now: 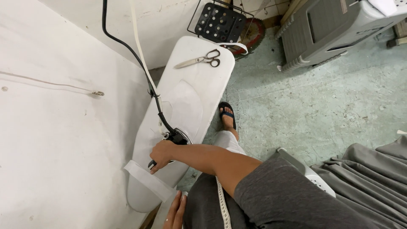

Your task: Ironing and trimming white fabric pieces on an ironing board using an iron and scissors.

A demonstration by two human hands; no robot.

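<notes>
White plaster wall (55,127) runs tight along one side of the narrow ironing board (199,85), and a worn green floor (305,106) opens out on the other. From where I stand, the person's right hand (162,155) is wrapped round the handle of the iron (178,136), which sits flat on the board just above a strip of white fabric (148,180) laid crosswise near the board's rounded end. The left hand (174,212) lies open and flat at the bottom, fingers together, close to the hanging end of that strip; whether it actually touches the cloth I cannot tell. Pressing this well seems to call for keeping the strip taut and flat and guiding the iron along it without creasing. The black cord (127,46) hangs down from above and trails across the board, so it may drag. Scissors (199,60) rest well apart at the far end. Both strip ends overhang the board's edges; the wall side leaves almost no room, while the floor side is roomy apart from the person's sandalled foot (228,116) and grey cloth (364,169) nearby
</notes>
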